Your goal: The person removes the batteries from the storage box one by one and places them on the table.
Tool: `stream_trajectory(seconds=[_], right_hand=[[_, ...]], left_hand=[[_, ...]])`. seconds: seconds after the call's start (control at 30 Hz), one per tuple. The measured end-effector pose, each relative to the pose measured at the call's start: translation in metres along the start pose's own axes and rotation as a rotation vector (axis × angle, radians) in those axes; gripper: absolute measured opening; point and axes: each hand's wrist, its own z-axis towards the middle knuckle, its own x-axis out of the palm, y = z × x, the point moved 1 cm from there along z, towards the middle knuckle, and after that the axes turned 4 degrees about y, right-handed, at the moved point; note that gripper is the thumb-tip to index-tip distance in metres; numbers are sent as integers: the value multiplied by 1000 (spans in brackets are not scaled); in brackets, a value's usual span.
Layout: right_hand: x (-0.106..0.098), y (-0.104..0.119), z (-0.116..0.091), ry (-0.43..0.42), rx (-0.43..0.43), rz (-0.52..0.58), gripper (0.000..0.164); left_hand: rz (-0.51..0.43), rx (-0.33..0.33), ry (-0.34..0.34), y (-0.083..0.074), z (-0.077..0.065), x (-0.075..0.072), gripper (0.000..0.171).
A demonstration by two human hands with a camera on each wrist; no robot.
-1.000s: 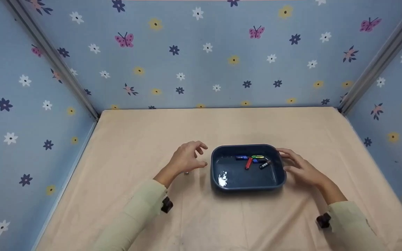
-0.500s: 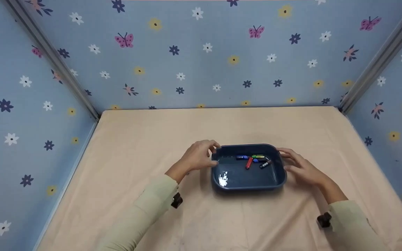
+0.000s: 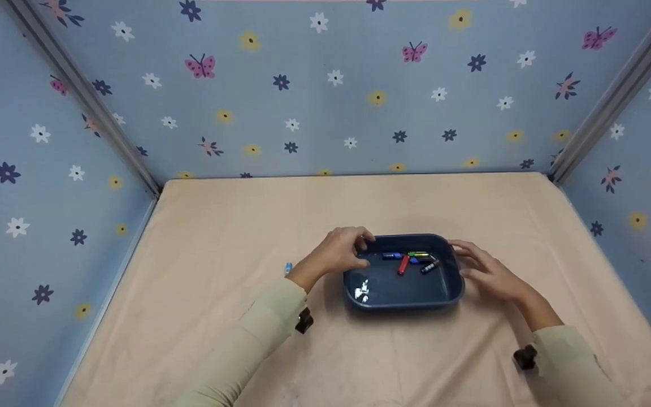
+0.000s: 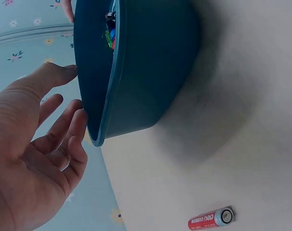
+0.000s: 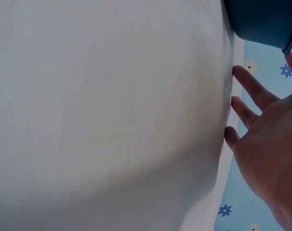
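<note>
A dark blue rectangular bin [image 3: 396, 288] stands on the cloth-covered table. Several batteries [image 3: 403, 264] lie inside it, toward its right half. My left hand [image 3: 339, 249] is over the bin's left end, with loosely bent fingers and nothing visible between them and the thumb. My right hand [image 3: 489, 274] rests beside the bin's right end, its fingers extended near the rim; the right wrist view shows fingertips down by the tabletop. Outside the bin, a red battery with a light blue end [image 4: 210, 219] lies on the cloth, partly hidden by my left wrist in the head view.
The beige cloth [image 3: 235, 215] covers the table and is wrinkled near the front. Blue flowered walls [image 3: 325, 96] stand at the back and both sides, with grey metal posts [image 3: 85, 96] at the corners.
My left hand has moved right, from beside the bin to over its left end. The loose battery's light blue end has come into view behind my wrist. My right hand stays put.
</note>
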Motion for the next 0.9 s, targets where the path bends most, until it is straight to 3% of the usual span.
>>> stream_trajectory(seconds=[0.4,0.73,0.9], right_hand=[[-1,1,-2,-4,10,-47,62],[-1,0,-1,-11,8,-26,62],[-1,-1,-1,-9,-26,4,63]], left_hand=[[3,12,126,-10,19,14,57],[146,-32,221,-13,37,31,60],[124,-46,246,-14,45,39,61]])
